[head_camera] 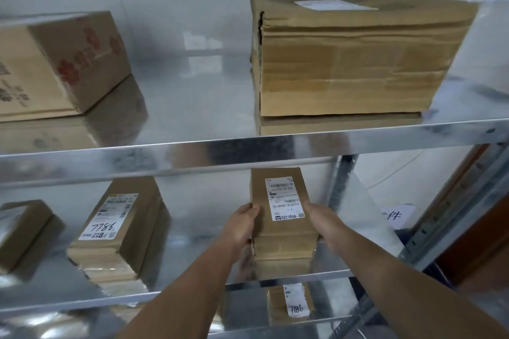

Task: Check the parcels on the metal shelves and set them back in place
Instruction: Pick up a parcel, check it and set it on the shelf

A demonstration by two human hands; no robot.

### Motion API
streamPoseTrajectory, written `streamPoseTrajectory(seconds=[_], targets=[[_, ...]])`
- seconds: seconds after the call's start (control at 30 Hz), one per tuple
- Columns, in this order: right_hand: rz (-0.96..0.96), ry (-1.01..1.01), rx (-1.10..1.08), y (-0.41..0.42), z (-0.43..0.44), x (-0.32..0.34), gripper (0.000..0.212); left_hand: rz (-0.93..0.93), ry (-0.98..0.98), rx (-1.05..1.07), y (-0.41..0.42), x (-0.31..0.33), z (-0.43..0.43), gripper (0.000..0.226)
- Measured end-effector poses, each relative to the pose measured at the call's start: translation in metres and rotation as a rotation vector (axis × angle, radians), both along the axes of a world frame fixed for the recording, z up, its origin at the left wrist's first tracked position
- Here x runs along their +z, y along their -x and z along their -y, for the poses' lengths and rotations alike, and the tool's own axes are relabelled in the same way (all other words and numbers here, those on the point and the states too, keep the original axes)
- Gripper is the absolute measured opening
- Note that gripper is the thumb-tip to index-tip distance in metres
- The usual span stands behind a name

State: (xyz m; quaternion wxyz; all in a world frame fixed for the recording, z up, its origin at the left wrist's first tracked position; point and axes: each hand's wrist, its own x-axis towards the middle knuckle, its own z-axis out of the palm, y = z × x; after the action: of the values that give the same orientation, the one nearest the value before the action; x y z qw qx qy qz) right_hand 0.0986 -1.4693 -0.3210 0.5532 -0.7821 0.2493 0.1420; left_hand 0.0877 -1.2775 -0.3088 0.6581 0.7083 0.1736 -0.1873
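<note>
Brown cardboard parcel (281, 201): lies lengthwise on the right part of the middle metal shelf (198, 231), white shipping label (284, 198) facing up; I cannot tell whether its base rests on the metal or sits just off it.
Left hand (242, 224): grasps the parcel's left edge, thumb on top.
Right hand (325, 221): grasps the right edge, fingers curled round the side.
Same shelf, left: parcel marked "7786" (118, 226); beyond it, a smaller parcel (19, 231).
Upper shelf (192, 107): large taped carton (355, 63) right, red-printed carton (71, 63) left.
Below: another labelled parcel (292, 303).
</note>
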Motion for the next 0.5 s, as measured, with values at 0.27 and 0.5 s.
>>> streamPoseTrajectory(seconds=[0.27,0.5], targets=[[0.032,-0.012,0.076,-0.009,0.014,-0.016,0.039,0.013,-0.082,0.007,-0.005,-0.016,0.005,0.052],[0.040,-0.008,0.111,-0.010,0.016,-0.016,0.035,-0.011,-0.127,0.034,-0.011,-0.018,0.006,0.046]])
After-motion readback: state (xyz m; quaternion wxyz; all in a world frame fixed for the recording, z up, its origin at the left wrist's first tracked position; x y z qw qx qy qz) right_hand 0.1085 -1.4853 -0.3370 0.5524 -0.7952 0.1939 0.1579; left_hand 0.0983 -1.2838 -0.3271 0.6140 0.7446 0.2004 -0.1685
